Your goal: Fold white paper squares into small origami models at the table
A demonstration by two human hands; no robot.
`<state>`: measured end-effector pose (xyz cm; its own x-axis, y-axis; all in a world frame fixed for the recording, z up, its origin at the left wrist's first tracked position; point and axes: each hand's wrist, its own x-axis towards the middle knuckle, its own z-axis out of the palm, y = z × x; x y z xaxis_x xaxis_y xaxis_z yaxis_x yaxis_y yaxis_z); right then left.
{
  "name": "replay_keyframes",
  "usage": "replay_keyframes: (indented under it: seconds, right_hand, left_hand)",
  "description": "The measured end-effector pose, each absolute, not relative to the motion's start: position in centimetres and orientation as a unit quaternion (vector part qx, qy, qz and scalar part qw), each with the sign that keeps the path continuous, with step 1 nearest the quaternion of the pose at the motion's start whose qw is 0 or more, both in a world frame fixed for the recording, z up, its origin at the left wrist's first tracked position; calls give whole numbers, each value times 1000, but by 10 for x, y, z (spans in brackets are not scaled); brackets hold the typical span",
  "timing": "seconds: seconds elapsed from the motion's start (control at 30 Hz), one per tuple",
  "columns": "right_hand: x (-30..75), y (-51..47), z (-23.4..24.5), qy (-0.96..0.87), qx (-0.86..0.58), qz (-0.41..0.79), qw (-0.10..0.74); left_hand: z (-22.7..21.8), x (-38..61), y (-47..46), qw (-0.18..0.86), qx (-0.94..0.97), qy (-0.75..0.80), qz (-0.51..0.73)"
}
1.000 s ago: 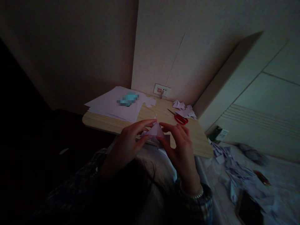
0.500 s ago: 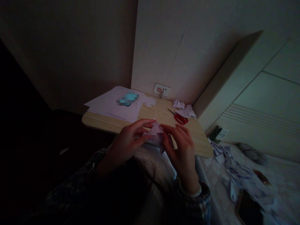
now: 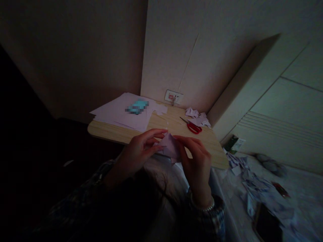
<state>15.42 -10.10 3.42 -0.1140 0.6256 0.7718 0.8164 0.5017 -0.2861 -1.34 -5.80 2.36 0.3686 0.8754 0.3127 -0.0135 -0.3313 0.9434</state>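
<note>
My left hand and my right hand both pinch a small folded piece of pale paper, held in the air just above the near edge of a light wooden table. The left thumb and fingers grip the paper's left corner. The right fingers curl over its right side and hide part of it. Red-handled scissors lie on the table behind my right hand.
A stack of white sheets with a blue item on top lies at the table's back left. Folded paper pieces sit near the wall socket. Paper scraps and a dark phone lie on the bed at right.
My right hand has turned and closed further over the folded paper, which has tilted and dropped slightly. The left hand keeps its pinch in nearly the same place.
</note>
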Motion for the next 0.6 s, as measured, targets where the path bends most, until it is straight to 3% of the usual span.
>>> replay_keyframes:
  seconds: [0.2,0.6]
  right_hand:
    - [151,-109,36,-682,-505,-16,529]
    - [149,-110,50,-743,-427,109,504]
  left_hand:
    - [32,-13,-62,489,662,321,468]
    - [34,-13,-63,530,640,311,460]
